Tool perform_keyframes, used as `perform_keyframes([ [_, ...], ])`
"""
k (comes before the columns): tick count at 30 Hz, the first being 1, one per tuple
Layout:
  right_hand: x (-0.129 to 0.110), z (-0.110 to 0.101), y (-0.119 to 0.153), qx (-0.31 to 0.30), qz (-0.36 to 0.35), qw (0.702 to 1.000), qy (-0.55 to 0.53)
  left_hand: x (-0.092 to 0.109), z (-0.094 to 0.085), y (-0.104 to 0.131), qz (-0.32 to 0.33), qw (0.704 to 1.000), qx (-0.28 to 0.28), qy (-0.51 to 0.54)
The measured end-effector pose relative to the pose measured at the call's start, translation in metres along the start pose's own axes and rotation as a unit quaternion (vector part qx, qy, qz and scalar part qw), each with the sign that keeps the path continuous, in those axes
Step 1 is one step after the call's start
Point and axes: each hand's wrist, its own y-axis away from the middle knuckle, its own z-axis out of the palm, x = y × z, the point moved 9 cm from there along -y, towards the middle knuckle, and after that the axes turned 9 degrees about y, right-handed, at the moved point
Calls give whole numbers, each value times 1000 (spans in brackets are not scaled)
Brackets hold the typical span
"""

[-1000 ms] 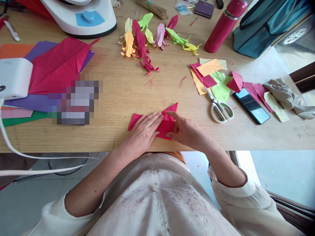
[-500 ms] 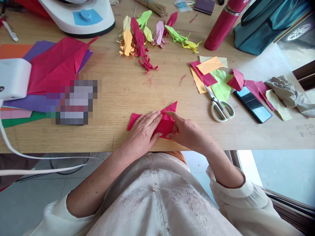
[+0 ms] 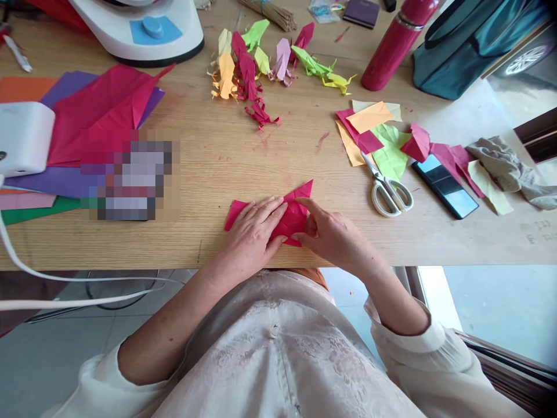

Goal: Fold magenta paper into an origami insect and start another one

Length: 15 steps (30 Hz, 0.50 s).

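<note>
A folded red paper (image 3: 292, 219) lies on the wooden table (image 3: 195, 174) near its front edge, one pointed flap angled up to the right. My left hand (image 3: 256, 229) rests flat over its left part, fingers stretched and pressing it down. At the paper's right side, my right hand (image 3: 324, 229) has thumb and index finger on the paper, the other fingers curled. Part of the paper is hidden under my left hand.
Scissors (image 3: 389, 194) and a phone (image 3: 446, 186) lie right, near paper scraps (image 3: 369, 116). Folded paper figures (image 3: 246, 67) stand at the back, with a red bottle (image 3: 394, 49) and teal bag (image 3: 455, 55). Paper sheets (image 3: 96, 110) are at left.
The right part of the red paper now shows creases where it looked smooth. My right thumb and index finger have shifted slightly; my left hand has stayed in place.
</note>
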Motion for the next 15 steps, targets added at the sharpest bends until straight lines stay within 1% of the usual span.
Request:
perform_keyframes([
  [4,2,-1,-1,18,1,1000,3,0,0,0,-5,1000,-6,1],
  [8,7,-12,-2,88,-6,995,-55,-1,3,1,-8,1000,-29,-3],
  [10,8,-16,-4,111,-10,989,-96,-2,3,2,-12,999,-35,-6],
  [12,6,-17,-7,118,-18,986,-117,-2,4,3,-18,999,-39,-11],
  [15,0,-19,-11,105,-26,989,-99,-1,5,4,-23,998,-47,-21],
])
